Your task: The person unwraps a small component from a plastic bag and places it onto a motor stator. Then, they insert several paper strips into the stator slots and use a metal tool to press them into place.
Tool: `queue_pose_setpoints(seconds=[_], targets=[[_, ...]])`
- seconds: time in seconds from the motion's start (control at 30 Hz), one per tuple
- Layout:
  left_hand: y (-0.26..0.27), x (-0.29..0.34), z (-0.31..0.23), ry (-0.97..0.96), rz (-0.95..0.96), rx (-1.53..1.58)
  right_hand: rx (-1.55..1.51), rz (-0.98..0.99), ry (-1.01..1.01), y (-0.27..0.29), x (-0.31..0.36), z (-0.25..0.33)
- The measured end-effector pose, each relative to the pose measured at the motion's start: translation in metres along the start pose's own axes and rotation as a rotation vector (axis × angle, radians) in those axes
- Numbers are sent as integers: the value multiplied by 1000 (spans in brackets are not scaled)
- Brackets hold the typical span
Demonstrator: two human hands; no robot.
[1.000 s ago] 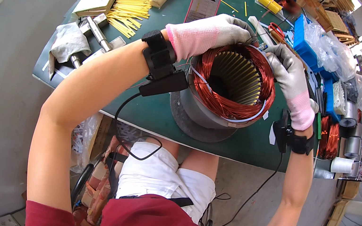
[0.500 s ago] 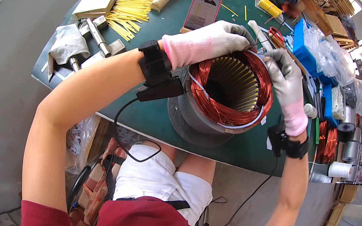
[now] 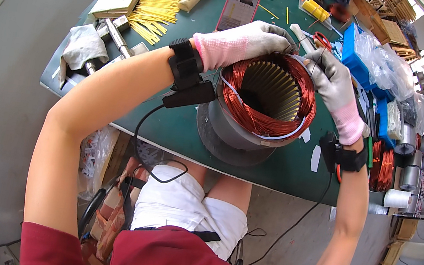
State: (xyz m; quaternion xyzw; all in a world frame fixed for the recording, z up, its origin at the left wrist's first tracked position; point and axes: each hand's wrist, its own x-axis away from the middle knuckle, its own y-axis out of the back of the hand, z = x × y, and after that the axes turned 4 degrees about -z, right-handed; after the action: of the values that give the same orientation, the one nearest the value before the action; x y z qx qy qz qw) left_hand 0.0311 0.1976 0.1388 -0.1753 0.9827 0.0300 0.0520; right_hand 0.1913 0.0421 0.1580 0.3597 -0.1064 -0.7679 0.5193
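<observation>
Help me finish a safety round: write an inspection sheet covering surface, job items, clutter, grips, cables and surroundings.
Surface: green tabletop, paper scraps near its front edge.
Job's things: red-brown coil around the top of a grey housing, on a dark base.
Clutter: yellow strips, phone, blue bin, plastic bags.
Grips: left grip and right grip, both gloved, at the coil's far side; anything pinched is too small to tell.
Cables: black cables run from both wrist devices past the front edge.
Surroundings: patterned chair below, tan boxes at right.

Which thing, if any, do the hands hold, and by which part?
Cannot be told: the left hand and right hand are at the far side of the copper winding, their grip unclear.
</observation>
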Motion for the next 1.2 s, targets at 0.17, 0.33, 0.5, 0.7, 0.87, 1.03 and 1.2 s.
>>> queue_pose_setpoints(seconds=[0.17, 0.33, 0.5, 0.7, 0.87, 1.03, 1.2], targets=[[0, 5, 2, 16, 30, 100, -7, 139, -150, 8, 6, 7], [-8, 0, -2, 35, 15, 94, 109, 160, -15, 8, -4, -1], [-5, 5, -3, 106, -22, 201, 16, 276, -155, 9, -10, 13], [-4, -2, -3, 86, 20, 201, 226, 260, 91, 12, -18, 8], [-1, 4, -1, 96, -10, 228, 97, 380, -103, 14, -23, 12], [-4, 0, -7, 62, 16, 101, -74, 414, -262, 25, -18, 8], [-7, 0, -3, 82, -5, 139, -164, 354, -287, 23, -8, 9]])
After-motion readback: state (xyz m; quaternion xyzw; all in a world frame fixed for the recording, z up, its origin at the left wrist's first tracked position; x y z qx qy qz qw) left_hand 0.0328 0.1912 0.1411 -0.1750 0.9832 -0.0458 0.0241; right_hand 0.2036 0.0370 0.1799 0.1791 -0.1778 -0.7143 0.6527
